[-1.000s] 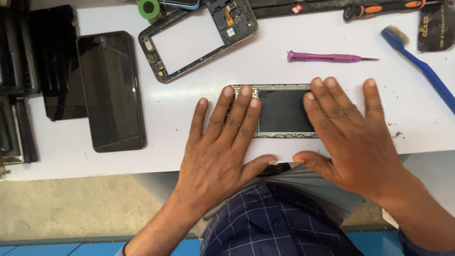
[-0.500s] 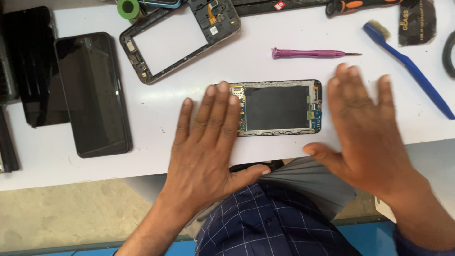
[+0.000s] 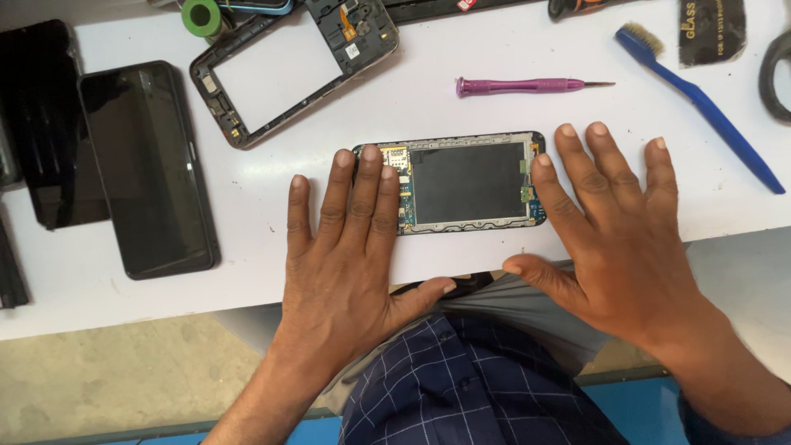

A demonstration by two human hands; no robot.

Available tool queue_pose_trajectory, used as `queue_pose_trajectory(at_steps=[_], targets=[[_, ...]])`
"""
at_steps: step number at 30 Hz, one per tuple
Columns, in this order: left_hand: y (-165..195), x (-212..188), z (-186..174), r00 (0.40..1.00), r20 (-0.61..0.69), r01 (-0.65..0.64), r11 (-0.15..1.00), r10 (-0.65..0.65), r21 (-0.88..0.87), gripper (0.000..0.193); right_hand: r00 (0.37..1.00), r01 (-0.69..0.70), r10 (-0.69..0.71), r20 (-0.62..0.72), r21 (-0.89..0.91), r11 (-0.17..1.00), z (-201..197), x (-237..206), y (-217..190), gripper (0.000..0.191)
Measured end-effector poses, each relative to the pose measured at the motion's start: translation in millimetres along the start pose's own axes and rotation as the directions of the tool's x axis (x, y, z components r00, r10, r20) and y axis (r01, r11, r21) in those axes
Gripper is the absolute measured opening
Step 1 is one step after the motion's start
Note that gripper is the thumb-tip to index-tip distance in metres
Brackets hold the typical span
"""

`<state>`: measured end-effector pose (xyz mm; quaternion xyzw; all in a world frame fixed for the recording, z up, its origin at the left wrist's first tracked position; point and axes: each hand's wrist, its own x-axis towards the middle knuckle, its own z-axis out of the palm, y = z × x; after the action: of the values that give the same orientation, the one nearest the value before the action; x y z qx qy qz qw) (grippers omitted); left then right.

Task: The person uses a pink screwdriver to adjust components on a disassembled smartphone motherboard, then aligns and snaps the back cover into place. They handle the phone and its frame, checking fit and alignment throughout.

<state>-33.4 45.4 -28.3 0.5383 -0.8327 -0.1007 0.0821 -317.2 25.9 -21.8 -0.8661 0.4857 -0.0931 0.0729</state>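
An opened phone body (image 3: 465,182) with bare circuit parts and a dark middle plate lies flat on the white table (image 3: 272,239). My left hand (image 3: 346,247) lies palm down with fingers spread, its fingertips on the phone's left end. My right hand (image 3: 614,231) rests flat beside the phone's right end, index finger touching that edge. Neither hand holds anything.
A phone frame (image 3: 288,70) with an empty window lies at the back left, a green tape roll (image 3: 201,15) by it. Two dark screens (image 3: 148,169) lie at the left. A purple screwdriver (image 3: 527,86) and a blue brush (image 3: 700,103) lie behind the hands.
Both hands have slid apart off the phone body, uncovering its middle. The view has shifted slightly so the things sit lower and more to the right.
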Motion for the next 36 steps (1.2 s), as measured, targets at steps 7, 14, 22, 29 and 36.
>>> queue_pose_trajectory(at_steps=[7,14,22,29,36], targets=[[2.8,-0.1,-1.7,0.999,-0.05,0.004,1.0,-0.005,-0.02,0.112,1.0,0.009,-0.009,-0.026,0.017,1.0,-5.8,-0.2,-3.1,0.086],[-1.7,-8.4,-9.1,0.994,-0.083,0.072,0.996,-0.077,-0.061,0.114,0.999,0.017,-0.016,-0.037,0.031,0.999,-2.6,-1.6,-5.4,0.087],[-7.5,-15.3,-15.4,0.984,-0.118,0.123,0.989,-0.132,-0.082,0.099,0.996,0.046,-0.034,-0.082,0.141,0.989,1.2,0.7,-8.3,0.083],[-9.9,-14.3,-12.0,0.986,-0.131,0.096,0.994,-0.103,-0.06,0.088,0.995,0.041,-0.028,-0.1,0.129,0.991,1.6,3.8,-11.4,0.085],[-10.7,-15.7,-7.4,0.987,-0.133,0.09,0.996,-0.091,-0.019,0.089,0.993,0.049,-0.035,-0.114,0.117,0.992,2.6,4.7,-12.5,0.084]])
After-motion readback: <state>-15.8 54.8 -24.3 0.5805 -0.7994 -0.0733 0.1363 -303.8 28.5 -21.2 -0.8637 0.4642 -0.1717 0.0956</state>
